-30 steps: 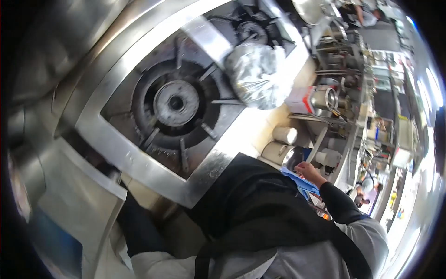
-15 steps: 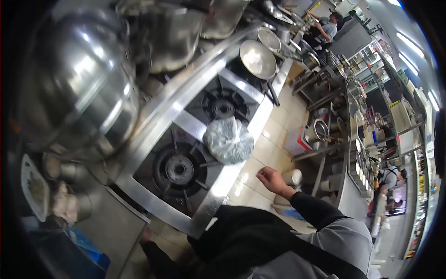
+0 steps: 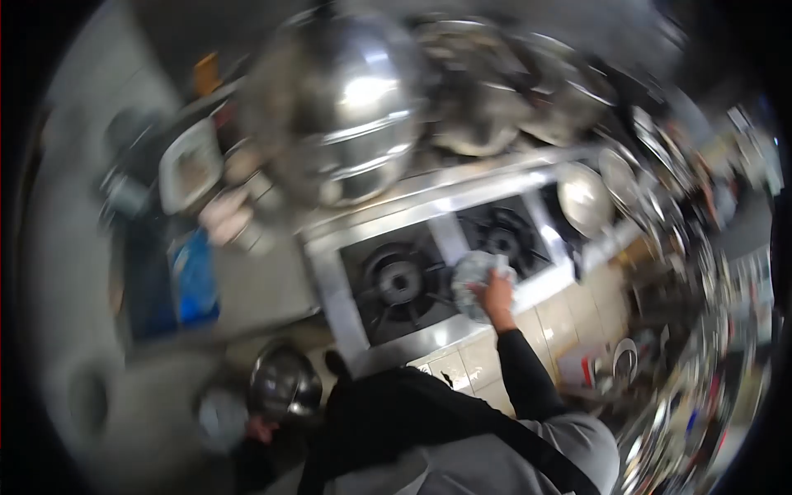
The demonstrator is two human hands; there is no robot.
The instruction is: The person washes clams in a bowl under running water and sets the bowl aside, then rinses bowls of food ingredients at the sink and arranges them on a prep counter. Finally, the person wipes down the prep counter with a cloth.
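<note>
Moved right hand (image 3: 497, 299) onto bag (image 3: 470, 282), right of centre, with left hand (image 3: 262, 430) near bowl (image 3: 285, 384), lower left; cannot tell either grip, blurred.

Bulging translucent plastic bag (image 3: 476, 267) at stove (image 3: 412, 340) front; metal bowl (image 3: 285, 378) near corner.

A glossy beige square-tiled floor (image 3: 569, 318) runs along a silver metal cooking range (image 3: 437, 337) beside a flat grey worktop (image 3: 268, 289).
</note>
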